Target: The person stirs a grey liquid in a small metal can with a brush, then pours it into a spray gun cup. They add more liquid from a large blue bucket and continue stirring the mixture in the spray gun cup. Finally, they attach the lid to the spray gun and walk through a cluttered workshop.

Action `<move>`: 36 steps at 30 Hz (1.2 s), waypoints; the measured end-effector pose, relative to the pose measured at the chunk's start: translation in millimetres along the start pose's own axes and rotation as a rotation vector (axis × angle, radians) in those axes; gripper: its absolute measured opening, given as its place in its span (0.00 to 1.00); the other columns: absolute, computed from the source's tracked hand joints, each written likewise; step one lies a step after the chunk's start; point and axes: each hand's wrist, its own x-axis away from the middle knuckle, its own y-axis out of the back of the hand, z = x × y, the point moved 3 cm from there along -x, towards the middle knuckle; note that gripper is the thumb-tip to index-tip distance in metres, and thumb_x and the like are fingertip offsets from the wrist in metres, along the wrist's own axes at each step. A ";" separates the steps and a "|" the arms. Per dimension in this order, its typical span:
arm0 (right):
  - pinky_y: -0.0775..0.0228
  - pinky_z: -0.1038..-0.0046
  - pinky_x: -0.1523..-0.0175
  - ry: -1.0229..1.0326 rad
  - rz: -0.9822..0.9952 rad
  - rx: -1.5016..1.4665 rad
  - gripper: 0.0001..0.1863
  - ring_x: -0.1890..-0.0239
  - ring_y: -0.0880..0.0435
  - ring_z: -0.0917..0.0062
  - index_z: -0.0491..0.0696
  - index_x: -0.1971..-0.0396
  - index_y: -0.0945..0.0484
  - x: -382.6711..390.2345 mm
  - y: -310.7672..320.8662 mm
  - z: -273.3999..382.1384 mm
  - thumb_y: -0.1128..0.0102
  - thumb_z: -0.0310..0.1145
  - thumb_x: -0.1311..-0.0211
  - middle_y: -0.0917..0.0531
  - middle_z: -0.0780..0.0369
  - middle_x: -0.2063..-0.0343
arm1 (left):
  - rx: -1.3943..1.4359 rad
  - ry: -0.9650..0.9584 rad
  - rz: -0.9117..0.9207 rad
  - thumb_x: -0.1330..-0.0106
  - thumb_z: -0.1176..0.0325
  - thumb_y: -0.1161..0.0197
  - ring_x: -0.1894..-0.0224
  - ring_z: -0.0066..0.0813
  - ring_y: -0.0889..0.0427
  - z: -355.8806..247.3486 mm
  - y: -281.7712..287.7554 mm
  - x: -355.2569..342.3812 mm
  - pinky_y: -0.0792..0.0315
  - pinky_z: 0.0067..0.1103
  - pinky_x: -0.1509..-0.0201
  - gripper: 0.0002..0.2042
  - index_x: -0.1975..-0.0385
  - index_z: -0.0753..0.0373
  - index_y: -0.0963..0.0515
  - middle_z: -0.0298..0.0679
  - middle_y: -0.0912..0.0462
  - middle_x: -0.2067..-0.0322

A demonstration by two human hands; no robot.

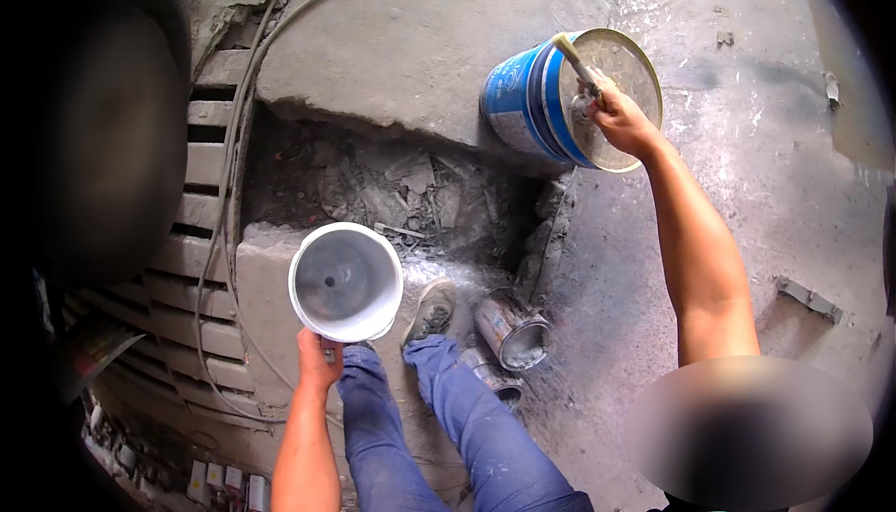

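Note:
My left hand [320,361] is closed below a white round pot [392,279] with a grey inside and a small dark spot at the centre of its bottom. A bit of metal shows at the fingers; the grip itself is partly hidden by the pot. My right hand [619,118] is closed around a paintbrush [569,53], its pale bristles pointing up and left. This hand is over the closed lid of a large blue and white drum [523,106]; whether it touches the lid, I cannot tell.
A broken pit [401,195] full of rubble lies in the concrete floor. Two paint-stained cans [499,316] stand beside my shoe [431,308]. Hoses [230,167] run along a slotted grate [205,209] at left. A metal piece [808,298] lies at right.

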 end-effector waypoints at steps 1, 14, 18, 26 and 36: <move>0.55 0.72 0.31 0.044 0.016 0.089 0.27 0.35 0.44 0.67 0.41 0.39 0.38 -0.9 2.0 -4.4 0.51 0.25 0.40 0.38 0.53 0.39 | 0.007 0.003 0.005 0.53 0.84 0.43 0.69 0.46 0.19 0.8 -1.1 -1.8 0.28 0.26 0.66 0.09 0.71 0.68 0.25 0.48 0.19 0.74; 0.56 0.65 0.30 0.083 -0.170 0.141 0.27 0.29 0.52 0.57 0.50 0.37 0.37 25.0 10.8 6.8 0.46 0.36 0.36 0.48 0.49 0.32 | -0.220 -0.290 0.037 0.56 0.84 0.43 0.71 0.44 0.19 -6.1 1.8 2.3 0.27 0.24 0.68 0.13 0.67 0.68 0.27 0.45 0.22 0.75; 0.43 0.66 0.34 0.121 -0.142 0.263 0.27 0.34 0.39 0.58 0.51 0.39 0.34 42.4 8.2 12.0 0.44 0.27 0.40 0.39 0.50 0.36 | -0.080 -0.047 0.062 0.55 0.84 0.44 0.70 0.46 0.19 6.7 1.5 6.0 0.26 0.25 0.67 0.14 0.65 0.69 0.27 0.46 0.21 0.74; 0.29 0.63 0.50 0.163 -0.100 0.614 0.21 0.52 0.22 0.57 0.41 0.46 0.33 34.8 12.7 27.8 0.47 0.28 0.40 0.23 0.50 0.54 | -0.196 -0.296 0.031 0.53 0.84 0.44 0.66 0.48 0.20 15.6 2.1 5.0 0.27 0.25 0.66 0.18 0.58 0.69 0.29 0.49 0.21 0.69; 0.31 0.59 0.50 -0.243 -0.023 0.444 0.18 0.54 0.23 0.52 0.39 0.57 0.28 19.6 17.8 36.6 0.52 0.41 0.33 0.21 0.45 0.61 | -0.192 -0.236 0.082 0.56 0.84 0.44 0.59 0.54 0.23 22.5 3.9 10.5 0.29 0.31 0.55 0.21 0.57 0.68 0.29 0.51 0.23 0.61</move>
